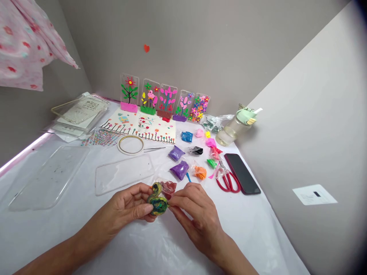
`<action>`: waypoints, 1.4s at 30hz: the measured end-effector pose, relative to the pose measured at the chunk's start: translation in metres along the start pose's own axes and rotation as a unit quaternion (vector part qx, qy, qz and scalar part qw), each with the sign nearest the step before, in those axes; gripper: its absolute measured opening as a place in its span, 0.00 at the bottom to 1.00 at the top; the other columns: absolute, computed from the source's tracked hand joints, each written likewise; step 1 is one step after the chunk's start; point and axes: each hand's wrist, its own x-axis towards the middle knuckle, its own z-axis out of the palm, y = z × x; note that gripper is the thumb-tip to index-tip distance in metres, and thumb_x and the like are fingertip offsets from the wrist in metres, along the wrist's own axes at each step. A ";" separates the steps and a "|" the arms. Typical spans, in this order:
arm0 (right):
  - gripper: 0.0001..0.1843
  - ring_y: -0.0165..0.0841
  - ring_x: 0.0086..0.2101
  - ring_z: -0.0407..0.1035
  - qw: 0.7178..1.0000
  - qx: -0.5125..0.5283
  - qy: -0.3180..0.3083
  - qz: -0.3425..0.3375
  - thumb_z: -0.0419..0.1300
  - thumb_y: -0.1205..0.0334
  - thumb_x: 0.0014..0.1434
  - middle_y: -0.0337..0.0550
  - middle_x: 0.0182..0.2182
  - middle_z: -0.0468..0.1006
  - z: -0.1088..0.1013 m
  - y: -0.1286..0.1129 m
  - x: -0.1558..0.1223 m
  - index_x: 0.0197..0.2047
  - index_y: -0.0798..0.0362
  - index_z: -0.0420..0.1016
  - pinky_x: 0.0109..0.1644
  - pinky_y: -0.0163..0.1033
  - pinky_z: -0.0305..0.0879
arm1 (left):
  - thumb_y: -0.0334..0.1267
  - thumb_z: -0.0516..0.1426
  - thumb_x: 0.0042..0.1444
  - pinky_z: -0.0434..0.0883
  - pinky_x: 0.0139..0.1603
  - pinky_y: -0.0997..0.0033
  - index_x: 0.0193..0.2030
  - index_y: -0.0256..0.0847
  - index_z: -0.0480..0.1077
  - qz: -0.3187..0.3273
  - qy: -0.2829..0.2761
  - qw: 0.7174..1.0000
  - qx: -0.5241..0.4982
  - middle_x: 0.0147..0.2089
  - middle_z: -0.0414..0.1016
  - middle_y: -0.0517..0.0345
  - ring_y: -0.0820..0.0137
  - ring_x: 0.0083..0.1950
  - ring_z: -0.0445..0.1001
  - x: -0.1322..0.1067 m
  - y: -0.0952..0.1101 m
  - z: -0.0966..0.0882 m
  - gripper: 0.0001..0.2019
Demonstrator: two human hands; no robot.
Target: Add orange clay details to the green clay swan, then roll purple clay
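Note:
Above the front part of the table, my left hand (132, 204) grips a small clay swan (159, 205) between thumb and fingers. The figure is marbled green, yellow and dark blue, with a curled neck, a coiled body and an orange beak pointing left. My right hand (193, 210) has its thumb and index finger pinched together at the swan's right end, around its tail tip. Just behind the figure lies a clear packet of dark red clay (169, 188), partly covered by it and by my fingers.
Packets of purple clay (180, 170), orange clay (200, 172) and other colours lie ahead. Red scissors (228, 180), a phone (242, 173) and a bottle (233, 128) stand or lie right. Clear phone cases (124, 174), tape (130, 145), tweezers (155, 149) and beads (101, 138) lie left.

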 end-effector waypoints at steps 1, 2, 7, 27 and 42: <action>0.07 0.32 0.35 0.69 1.000 0.003 0.002 -0.001 0.59 0.71 0.64 0.43 0.36 0.79 0.000 0.000 0.000 0.44 0.52 0.75 0.42 0.41 0.65 | 0.41 0.62 0.61 0.74 0.48 0.71 0.50 0.45 0.70 0.002 0.002 1.000 0.000 0.48 0.75 0.56 0.70 0.46 0.74 0.000 0.000 0.000 0.11; 0.07 0.32 0.35 0.69 1.000 0.006 0.005 -0.004 0.60 0.71 0.64 0.43 0.36 0.79 0.000 0.000 0.000 0.45 0.52 0.75 0.42 0.41 0.65 | 0.41 0.62 0.61 0.74 0.48 0.71 0.49 0.44 0.71 0.005 0.002 1.000 -0.001 0.48 0.75 0.56 0.69 0.46 0.74 0.000 0.000 0.000 0.11; 0.06 0.32 0.34 0.68 1.000 0.014 0.011 -0.014 0.60 0.71 0.64 0.42 0.34 0.79 -0.001 -0.002 0.002 0.43 0.52 0.75 0.42 0.41 0.65 | 0.40 0.62 0.60 0.75 0.48 0.71 0.48 0.45 0.71 0.010 -0.005 1.000 -0.001 0.45 0.74 0.58 0.69 0.47 0.74 0.000 -0.003 -0.002 0.10; 0.06 0.32 0.34 0.70 0.999 0.033 0.024 -0.008 0.61 0.69 0.64 0.43 0.34 0.79 -0.001 -0.003 0.004 0.44 0.52 0.74 0.42 0.43 0.66 | 0.40 0.62 0.61 0.75 0.48 0.71 0.51 0.45 0.72 0.012 -0.010 1.000 0.005 0.48 0.75 0.55 0.69 0.48 0.74 0.000 -0.005 -0.002 0.12; 0.07 0.31 0.34 0.68 1.000 0.027 0.011 0.002 0.60 0.73 0.64 0.41 0.34 0.78 0.001 0.000 0.000 0.42 0.52 0.73 0.44 0.42 0.64 | 0.40 0.62 0.61 0.74 0.48 0.73 0.47 0.46 0.71 0.014 -0.005 1.000 0.005 0.44 0.74 0.60 0.71 0.46 0.74 0.000 -0.004 -0.003 0.09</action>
